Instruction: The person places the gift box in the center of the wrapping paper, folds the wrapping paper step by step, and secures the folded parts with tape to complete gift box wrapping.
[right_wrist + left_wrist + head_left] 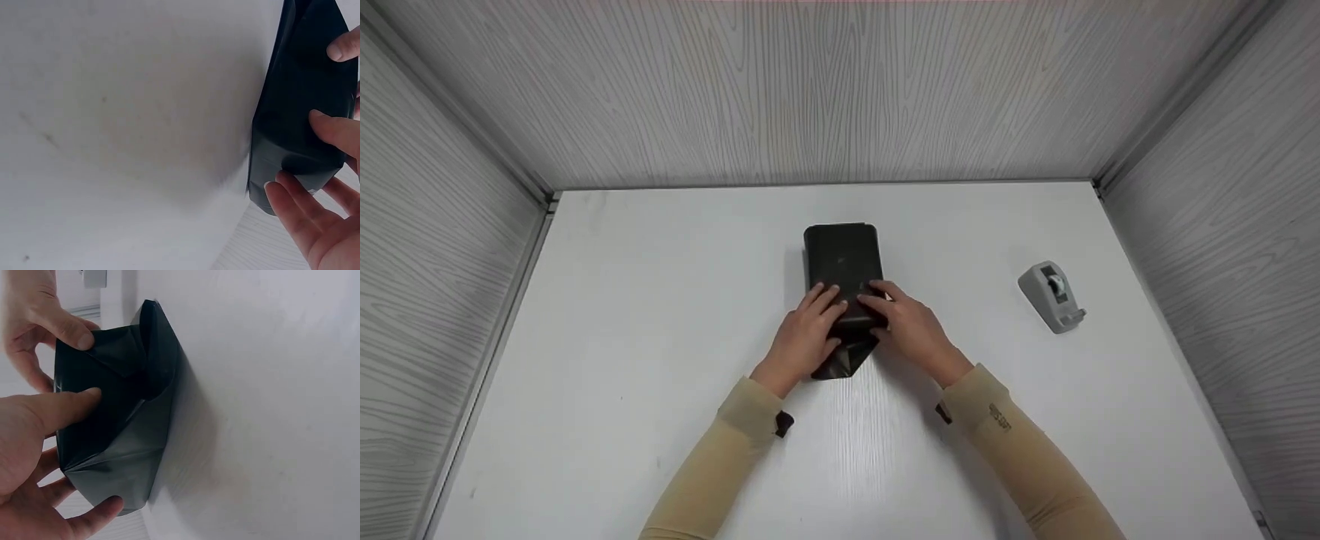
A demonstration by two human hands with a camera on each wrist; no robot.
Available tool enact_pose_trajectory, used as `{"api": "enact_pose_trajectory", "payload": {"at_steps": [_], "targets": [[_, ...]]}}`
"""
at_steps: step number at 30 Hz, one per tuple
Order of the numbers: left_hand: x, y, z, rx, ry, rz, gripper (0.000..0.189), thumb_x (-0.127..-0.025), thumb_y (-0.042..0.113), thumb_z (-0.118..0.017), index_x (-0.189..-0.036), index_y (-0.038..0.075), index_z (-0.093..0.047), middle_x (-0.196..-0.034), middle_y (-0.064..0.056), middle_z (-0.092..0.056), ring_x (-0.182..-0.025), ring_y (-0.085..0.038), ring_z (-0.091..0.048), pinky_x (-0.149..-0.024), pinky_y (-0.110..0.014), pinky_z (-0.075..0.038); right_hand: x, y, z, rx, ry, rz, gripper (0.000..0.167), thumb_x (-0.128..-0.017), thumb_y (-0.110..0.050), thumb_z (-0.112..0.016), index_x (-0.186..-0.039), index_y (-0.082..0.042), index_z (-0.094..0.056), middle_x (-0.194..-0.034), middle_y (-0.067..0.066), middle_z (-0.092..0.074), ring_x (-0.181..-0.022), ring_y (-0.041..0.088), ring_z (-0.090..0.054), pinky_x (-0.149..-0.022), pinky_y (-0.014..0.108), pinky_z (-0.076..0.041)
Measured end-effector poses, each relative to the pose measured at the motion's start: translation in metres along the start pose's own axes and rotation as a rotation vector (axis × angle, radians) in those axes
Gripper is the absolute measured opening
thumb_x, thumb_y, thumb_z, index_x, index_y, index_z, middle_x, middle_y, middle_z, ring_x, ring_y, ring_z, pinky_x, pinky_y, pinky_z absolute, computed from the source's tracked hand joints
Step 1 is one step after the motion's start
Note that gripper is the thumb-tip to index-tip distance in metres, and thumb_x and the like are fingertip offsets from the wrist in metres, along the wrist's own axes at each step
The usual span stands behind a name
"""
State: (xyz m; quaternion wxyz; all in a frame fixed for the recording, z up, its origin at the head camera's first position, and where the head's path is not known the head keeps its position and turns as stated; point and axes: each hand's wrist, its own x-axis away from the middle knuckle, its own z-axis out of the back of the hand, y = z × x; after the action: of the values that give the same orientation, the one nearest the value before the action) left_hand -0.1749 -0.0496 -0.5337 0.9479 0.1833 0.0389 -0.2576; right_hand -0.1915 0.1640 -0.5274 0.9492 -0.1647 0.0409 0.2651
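Observation:
A black box-shaped package (844, 255), with a smooth covering that looks like paper, lies lengthwise near the middle of the table. At its near end the loose covering sticks out as a creased, tapering flap (838, 363). My left hand (801, 339) holds the near left corner, fingers on the top and side, its thumb (84, 404) pressing the end face. On the opposite corner my right hand (916, 330) grips likewise, with its thumb (333, 130) against the end. In the left wrist view the flap (160, 349) stands partly open beside the thumbs. The package's underside is hidden.
A grey tape dispenser (1051, 297) with a roll in it stands on the white table (660, 315), to the right of the package. Wood-grained panels (825, 90) enclose the back and both sides.

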Motion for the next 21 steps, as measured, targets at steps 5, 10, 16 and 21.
{"api": "enact_pose_trajectory", "payload": {"at_steps": [5,10,16,21], "targets": [[0.007,0.003,0.008,0.103,-0.008,0.038,0.054,-0.089,0.016,-0.074,-0.139,0.007,-0.055,-0.149,-0.013,-0.042,-0.141,-0.03,-0.031,-0.098,-0.051,-0.045,0.0,0.0,0.0,0.001,-0.006,-0.01,0.057,-0.082,-0.011,-0.081,-0.135,-0.017,-0.062,-0.144,0.007,-0.045,-0.11,0.028,-0.062,-0.086,0.037,-0.053],[0.018,0.008,0.016,0.166,0.119,0.129,0.056,-0.089,0.011,-0.073,-0.139,-0.001,-0.051,-0.138,-0.019,-0.051,-0.129,-0.033,-0.046,-0.099,-0.048,-0.043,0.0,0.0,0.0,-0.018,-0.007,-0.026,0.057,-0.082,-0.011,-0.081,-0.135,-0.018,-0.062,-0.145,0.006,-0.045,-0.112,0.027,-0.061,-0.087,0.037,-0.052],[0.031,0.007,0.014,0.233,0.168,0.307,0.049,-0.091,0.016,-0.07,-0.132,-0.004,-0.054,-0.119,-0.02,-0.062,-0.106,-0.032,-0.062,-0.085,-0.044,-0.052,0.0,0.0,-0.002,-0.036,0.013,-0.023,0.056,-0.081,-0.009,-0.082,-0.133,-0.017,-0.063,-0.144,0.007,-0.045,-0.112,0.028,-0.061,-0.086,0.038,-0.052],[0.036,0.005,0.009,0.274,0.134,0.389,0.031,-0.093,0.018,-0.066,-0.116,-0.004,-0.065,-0.095,-0.012,-0.071,-0.079,-0.023,-0.068,-0.067,-0.038,-0.054,0.0,0.0,-0.002,-0.043,0.021,-0.023,0.056,-0.08,-0.007,-0.081,-0.132,-0.016,-0.064,-0.143,0.008,-0.046,-0.112,0.028,-0.061,-0.085,0.038,-0.053]]}}
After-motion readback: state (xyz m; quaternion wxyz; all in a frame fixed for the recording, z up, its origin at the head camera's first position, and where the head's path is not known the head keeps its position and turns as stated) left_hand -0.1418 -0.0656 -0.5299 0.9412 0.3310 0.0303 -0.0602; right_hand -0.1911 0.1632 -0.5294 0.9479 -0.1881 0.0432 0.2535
